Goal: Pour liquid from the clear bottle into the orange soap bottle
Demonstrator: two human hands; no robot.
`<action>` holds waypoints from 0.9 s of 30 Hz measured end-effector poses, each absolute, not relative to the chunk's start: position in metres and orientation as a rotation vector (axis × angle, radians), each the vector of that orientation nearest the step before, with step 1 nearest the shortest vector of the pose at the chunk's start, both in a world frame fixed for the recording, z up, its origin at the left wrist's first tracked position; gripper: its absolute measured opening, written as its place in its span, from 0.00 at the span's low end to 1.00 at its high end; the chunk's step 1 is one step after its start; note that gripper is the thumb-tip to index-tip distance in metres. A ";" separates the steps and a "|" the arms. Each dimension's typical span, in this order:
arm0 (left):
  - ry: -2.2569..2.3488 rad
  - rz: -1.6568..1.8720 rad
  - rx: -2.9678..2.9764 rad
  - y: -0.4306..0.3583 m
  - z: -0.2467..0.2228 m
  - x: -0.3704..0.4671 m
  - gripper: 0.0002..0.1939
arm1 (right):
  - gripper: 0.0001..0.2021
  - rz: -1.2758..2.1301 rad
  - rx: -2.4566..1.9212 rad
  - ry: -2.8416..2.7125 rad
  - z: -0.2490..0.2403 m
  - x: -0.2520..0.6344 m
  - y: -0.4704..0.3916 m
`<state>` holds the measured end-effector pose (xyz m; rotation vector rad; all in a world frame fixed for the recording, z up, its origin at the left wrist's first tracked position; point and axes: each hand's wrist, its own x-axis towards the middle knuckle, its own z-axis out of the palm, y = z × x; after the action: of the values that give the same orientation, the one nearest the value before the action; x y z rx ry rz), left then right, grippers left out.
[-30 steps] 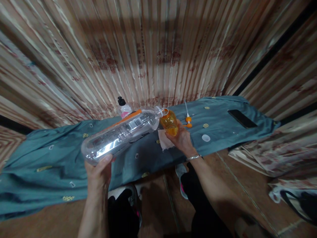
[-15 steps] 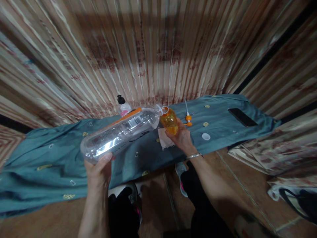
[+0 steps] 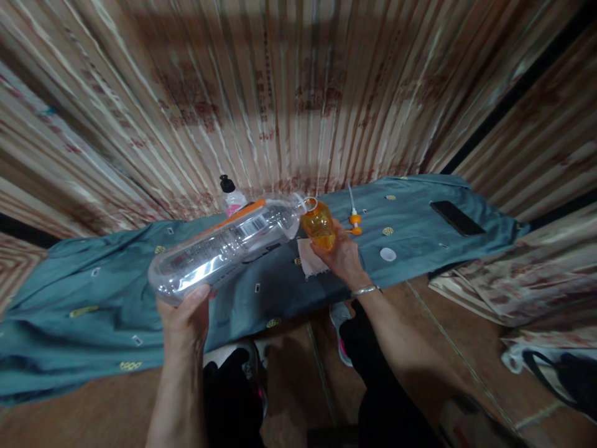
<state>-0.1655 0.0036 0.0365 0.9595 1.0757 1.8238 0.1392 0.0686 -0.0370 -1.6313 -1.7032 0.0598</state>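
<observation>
My left hand [image 3: 186,314] is closed around the base end of a large clear plastic bottle [image 3: 224,252] with an orange-edged label. The bottle lies tilted, its neck pointing right. Its mouth meets the opening of a small amber bottle [image 3: 319,225], which my right hand [image 3: 344,255] grips from below and the right. Some yellowish liquid shows low in the amber bottle. An orange pump top [image 3: 355,221] with a clear tube lies on the cloth just right of it. A white round cap [image 3: 387,254] rests farther right.
The long surface wears a teal cloth [image 3: 112,317]. Behind the clear bottle stands a pump bottle [image 3: 232,196] with a black top. A pale small cloth [image 3: 310,258] lies under the amber bottle, and a black phone [image 3: 456,218] at the right. Striped curtains [image 3: 280,93] hang close behind.
The base of the clear bottle has risen very slightly and shifted a little left. Both hands keep their hold, with the two bottle mouths still together.
</observation>
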 end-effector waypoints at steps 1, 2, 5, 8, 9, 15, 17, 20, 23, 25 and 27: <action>1.074 1.825 0.957 0.003 0.038 -0.164 0.42 | 0.32 0.060 -1.638 -1.703 -0.037 0.139 0.069; 1.071 1.826 0.955 0.003 0.039 -0.164 0.44 | 0.32 0.057 -1.649 -1.702 -0.037 0.139 0.068; 1.064 1.830 0.952 0.002 0.041 -0.162 0.48 | 0.33 0.040 -1.673 -1.702 -0.036 0.139 0.068; 1.063 1.833 0.950 0.003 0.041 -0.162 0.46 | 0.34 0.034 -1.670 -1.704 -0.036 0.138 0.068; 1.065 1.840 0.947 0.003 0.041 -0.161 0.45 | 0.34 0.037 -1.665 -1.704 -0.036 0.138 0.068; 1.069 1.876 0.926 0.005 0.043 -0.157 0.43 | 0.36 0.022 -1.644 -1.696 -0.038 0.139 0.070; 1.067 1.879 0.927 0.005 0.044 -0.156 0.44 | 0.35 0.005 -1.638 -1.696 -0.039 0.139 0.070; 1.065 1.880 0.930 0.005 0.046 -0.155 0.46 | 0.35 -0.007 -1.631 -1.701 -0.040 0.139 0.070; 1.066 1.875 0.930 0.004 0.047 -0.154 0.46 | 0.36 -0.008 -1.622 -1.702 -0.041 0.140 0.070; 1.069 1.870 0.928 0.004 0.048 -0.154 0.46 | 0.36 -0.012 -1.622 -1.695 -0.041 0.140 0.070; 1.070 1.870 0.925 0.004 0.048 -0.154 0.48 | 0.36 -0.006 -1.631 -1.696 -0.040 0.140 0.070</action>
<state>-0.1537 0.0040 0.0481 0.9254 1.0702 1.8704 0.1402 0.0697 -0.0402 -1.6307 -1.6955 -0.0058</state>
